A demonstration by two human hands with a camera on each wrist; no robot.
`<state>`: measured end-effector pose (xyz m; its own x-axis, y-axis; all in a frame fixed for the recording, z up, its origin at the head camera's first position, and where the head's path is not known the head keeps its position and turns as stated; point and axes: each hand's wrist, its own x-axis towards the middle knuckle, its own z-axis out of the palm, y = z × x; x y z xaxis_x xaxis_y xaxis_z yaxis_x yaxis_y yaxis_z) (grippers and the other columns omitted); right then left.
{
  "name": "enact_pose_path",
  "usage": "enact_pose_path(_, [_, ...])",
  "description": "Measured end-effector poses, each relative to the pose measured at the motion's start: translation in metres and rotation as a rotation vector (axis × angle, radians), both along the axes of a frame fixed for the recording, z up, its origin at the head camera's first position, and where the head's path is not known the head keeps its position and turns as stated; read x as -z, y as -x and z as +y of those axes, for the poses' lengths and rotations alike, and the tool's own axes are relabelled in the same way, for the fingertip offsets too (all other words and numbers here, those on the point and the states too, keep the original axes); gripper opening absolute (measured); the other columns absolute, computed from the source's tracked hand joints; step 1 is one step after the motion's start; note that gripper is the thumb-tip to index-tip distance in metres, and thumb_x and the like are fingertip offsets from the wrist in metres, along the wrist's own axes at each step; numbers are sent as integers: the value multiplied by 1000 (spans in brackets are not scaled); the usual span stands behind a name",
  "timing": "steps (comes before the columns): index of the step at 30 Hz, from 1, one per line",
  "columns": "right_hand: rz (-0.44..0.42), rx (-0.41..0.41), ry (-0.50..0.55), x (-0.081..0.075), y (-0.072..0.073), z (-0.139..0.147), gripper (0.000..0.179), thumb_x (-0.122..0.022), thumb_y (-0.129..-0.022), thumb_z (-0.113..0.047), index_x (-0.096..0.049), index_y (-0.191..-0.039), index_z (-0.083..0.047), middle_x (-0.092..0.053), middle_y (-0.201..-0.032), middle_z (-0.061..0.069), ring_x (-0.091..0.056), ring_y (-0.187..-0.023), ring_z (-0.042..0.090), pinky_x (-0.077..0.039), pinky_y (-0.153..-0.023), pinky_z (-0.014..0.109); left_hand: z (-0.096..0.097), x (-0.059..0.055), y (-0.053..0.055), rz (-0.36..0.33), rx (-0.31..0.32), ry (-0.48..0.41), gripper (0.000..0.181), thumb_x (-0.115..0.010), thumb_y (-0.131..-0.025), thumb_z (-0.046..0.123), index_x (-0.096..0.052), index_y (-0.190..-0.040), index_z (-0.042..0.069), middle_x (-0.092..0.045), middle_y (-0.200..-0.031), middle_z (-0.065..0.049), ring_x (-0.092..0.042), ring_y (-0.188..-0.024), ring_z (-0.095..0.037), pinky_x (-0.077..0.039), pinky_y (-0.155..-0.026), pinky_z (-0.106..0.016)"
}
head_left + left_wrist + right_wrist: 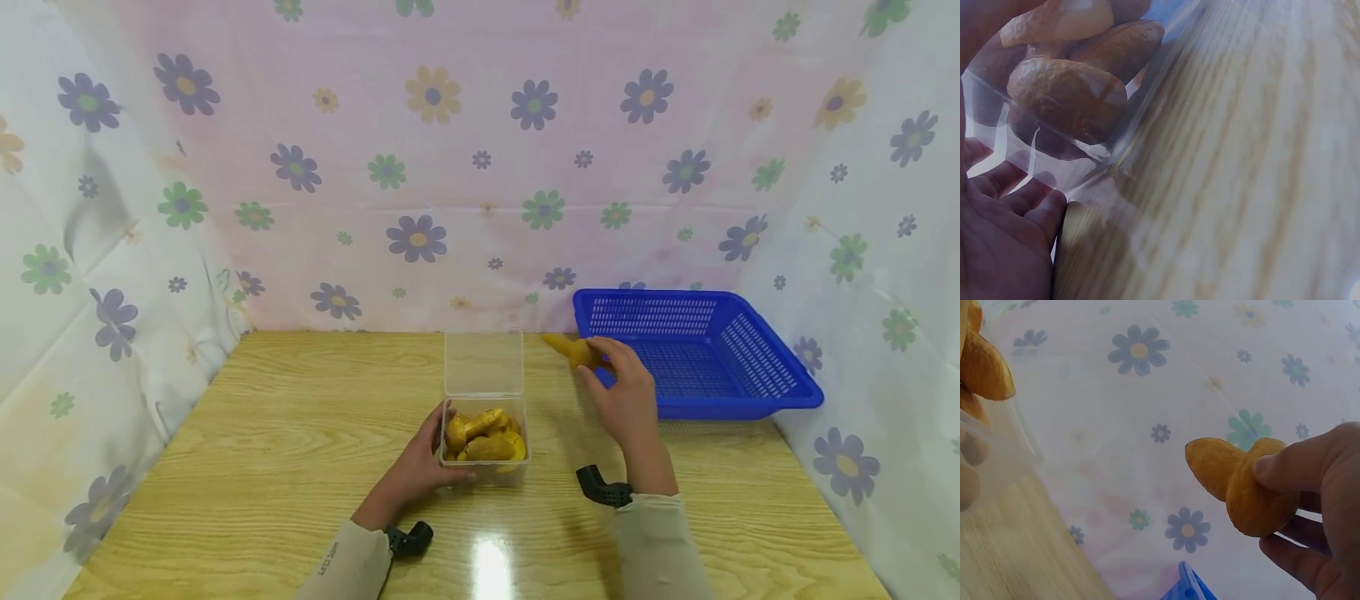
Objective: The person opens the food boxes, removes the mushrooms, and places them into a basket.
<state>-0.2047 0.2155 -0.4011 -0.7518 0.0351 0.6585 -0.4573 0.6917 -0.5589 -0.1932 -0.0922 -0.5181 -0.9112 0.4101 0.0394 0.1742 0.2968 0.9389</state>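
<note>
My right hand (630, 400) pinches a golden-brown piece (1260, 494) with crossing, rounded lobes; whether it is one piece or two, I cannot tell. That hand is raised by the left side of a blue plastic basket (712, 408). With fingers and thumb about its left side, my left hand (416, 467) holds a clear plastic box (487, 475) standing on the table. The box's see-through lid (483, 362) is folded back behind it. Several yellow-brown oblong pieces (489, 450) lie heaped in the box. Through the box wall in the left wrist view, more pieces (1066, 94) show.
The basket has slotted walls and stands at the right rear of a wood-grain table (300, 433). A flower-patterned curtain (457, 183) hangs behind the table and along both sides. Each wrist wears a black mount, such as the right mount (603, 487).
</note>
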Motion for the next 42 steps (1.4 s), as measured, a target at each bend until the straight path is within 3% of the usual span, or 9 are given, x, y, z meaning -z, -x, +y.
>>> enact_pose_path(10, [-60, 45, 12, 8, 4, 13, 47, -71, -88, -6, -58, -133, -8, -53, -125, 21, -56, -114, 35, -56, -87, 44, 0, 1, 1, 4, 2, 12, 115, -84, -75, 32, -2, -156, 33, -16, -162, -6, -14, -150, -29, -26, -116, -52])
enact_pose_path(18, [-58, 83, 12, 14, 6, 19, 40, -72, -88, -9, -64, -127, -9, -52, -124, 22, -57, -111, 39, -55, -88, 48, 0, -1, -1, 8, -1, 8, 116, -85, -75, 32, -2, -157, 31, -18, -162, -7, -16, -150, -28, -23, -118, -52])
enact_pose_path(31, [-114, 138, 114, 14, 5, 32, 35, -74, -85, -5, -64, -119, -2, -56, -120, 22, -58, -110, 37, -55, -88, 46, 0, 0, 0, 0, -2, 8, 117, -85, -74, 32, -1, -156, 31, -18, -162, -7, -16, -150, -29, -25, -117, -52])
enact_pose_path(42, [-238, 224, 142, 16, 6, 41, 35, -69, -90, -9, -62, -123, -2, -54, -123, 21, -58, -111, 40, -54, -91, 48, 0, -2, 0, -14, -1, 0, 119, -86, -74, 32, -1, -157, 30, -18, -162, -6, -14, -150, -27, -21, -119, -49])
